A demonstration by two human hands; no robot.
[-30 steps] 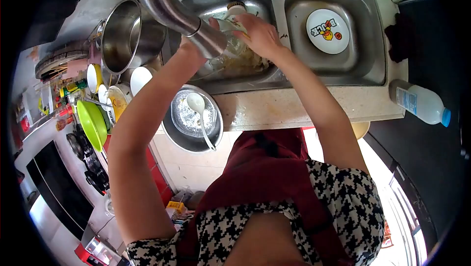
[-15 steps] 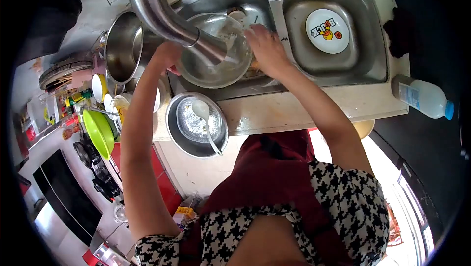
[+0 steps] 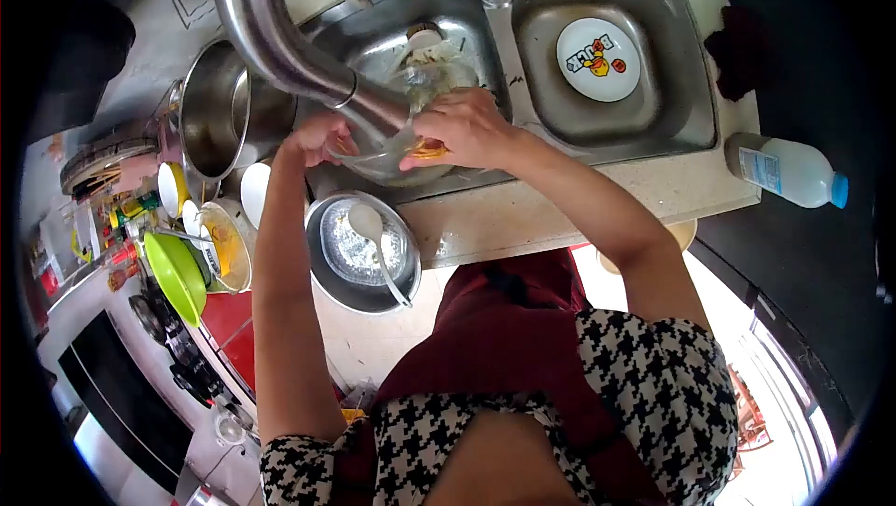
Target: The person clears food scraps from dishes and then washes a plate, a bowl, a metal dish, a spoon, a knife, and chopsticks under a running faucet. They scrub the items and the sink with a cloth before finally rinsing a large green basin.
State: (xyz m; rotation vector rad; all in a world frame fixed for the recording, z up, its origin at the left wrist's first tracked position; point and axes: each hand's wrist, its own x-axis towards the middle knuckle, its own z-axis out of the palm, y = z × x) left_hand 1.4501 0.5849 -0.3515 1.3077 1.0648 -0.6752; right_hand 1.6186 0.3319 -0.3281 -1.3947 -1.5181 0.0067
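A clear bowl [image 3: 378, 168] is tilted in the left basin of the steel sink, under the curved faucet spout [image 3: 280, 49]. My left hand [image 3: 322, 137] grips its left side with curled fingers. On the right side, my right hand [image 3: 462, 128] is closed around the wall, its thumb toward me. Something orange-yellow shows by the right fingers; I cannot make out what it is. Part of the bowl is hidden behind the spout. Beyond it, a small pale round item with a brown edge [image 3: 425, 36] lies in the basin.
A white plate with a duck print [image 3: 597, 60] lies in the right basin. A steel bowl with a white spoon [image 3: 378, 245] rests at the counter's front edge. Left stand a steel pot [image 3: 215, 114] and a green bowl [image 3: 175, 277]; right, a blue-capped bottle [image 3: 793, 173].
The clear bowl has gone from lying broadly face-up to tilted. My right hand has moved from its far right edge toward me and left, closing on its wall. The view has shifted slightly.
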